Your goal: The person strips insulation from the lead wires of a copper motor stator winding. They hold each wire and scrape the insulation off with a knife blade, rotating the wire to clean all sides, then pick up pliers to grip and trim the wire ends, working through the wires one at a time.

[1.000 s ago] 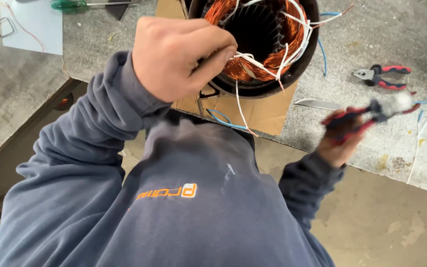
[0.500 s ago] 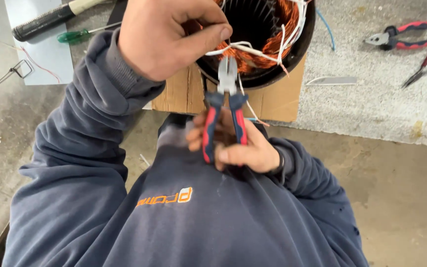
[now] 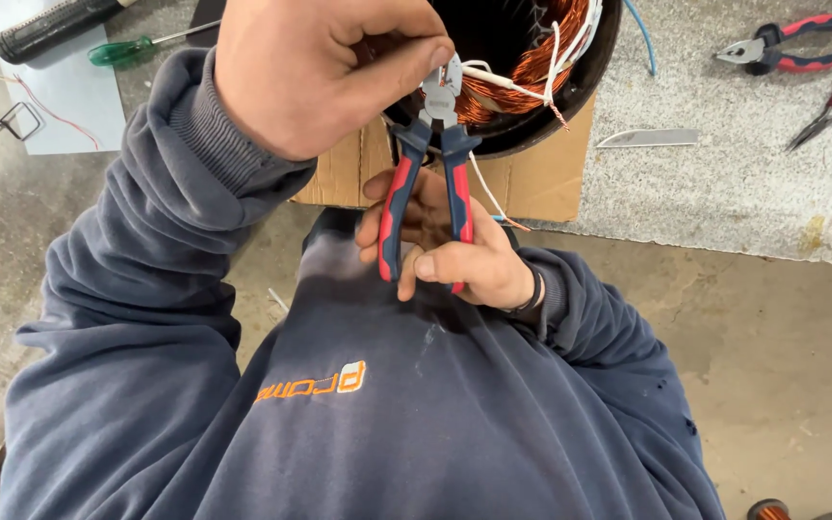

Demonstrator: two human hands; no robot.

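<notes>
Screwdriver (image 3: 137, 44) with a green handle lies far left on the bench (image 3: 724, 193). Left hand (image 3: 315, 72) pinches white string (image 3: 517, 85) at the motor housing (image 3: 532, 67), right hand (image 3: 455, 255) squeezes red-blue cutters (image 3: 430, 183) with the head up at that string. Spare pliers (image 3: 782, 48) lie far right.

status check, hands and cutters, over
Right hand grips cutters. Left hand pinches white cord at the winding. Cutter head at the cord; nothing blocking.
</notes>
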